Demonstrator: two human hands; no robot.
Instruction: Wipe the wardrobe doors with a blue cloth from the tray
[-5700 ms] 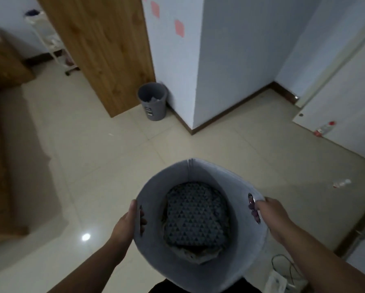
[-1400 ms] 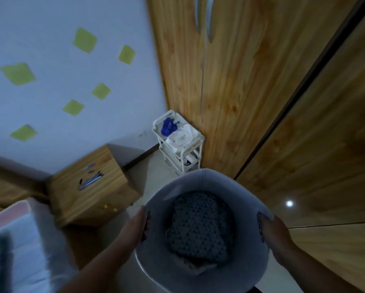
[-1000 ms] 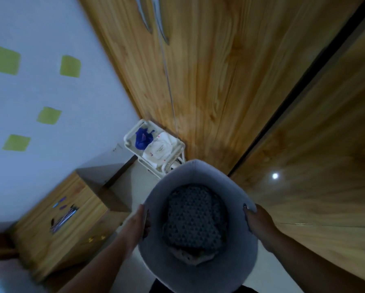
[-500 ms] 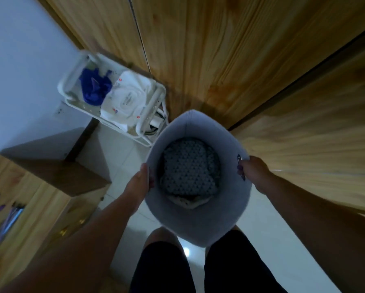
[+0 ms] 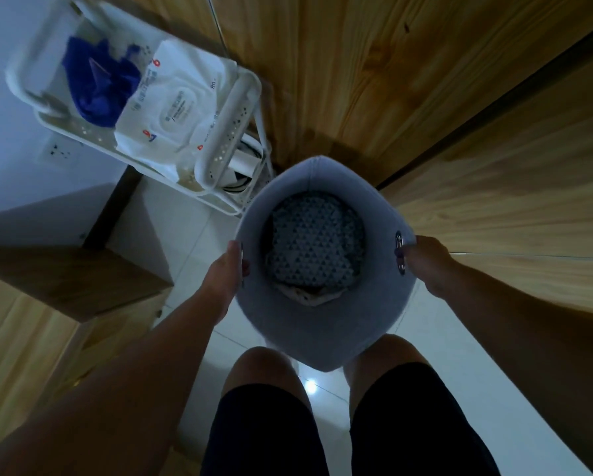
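Grey fabric basket (image 5: 322,338), crumpled blue cloth (image 5: 99,84), perforated tray (image 5: 219,146)

wardrobe doors (image 5: 374,80): wood with bold grain and knots, smooth, with a faint sheen
blue cloth (image 5: 99,84): soft fabric, crumpled, matt
tray (image 5: 219,139): white plastic, matt, its walls pierced with small holes
wipes pack (image 5: 175,108): white plastic film, smooth, slightly glossy
felt basket (image 5: 305,331): thick grey felt, matt, a little fuzzy
eyelet (image 5: 399,240): shiny metal ring in the basket's wall
patterned cloth (image 5: 314,245): fabric with small triangles, matt
floor (image 5: 185,221): pale tiles, glossy, mirroring a spot of light
bedside cabinet (image 5: 65,280): wood grain, matt
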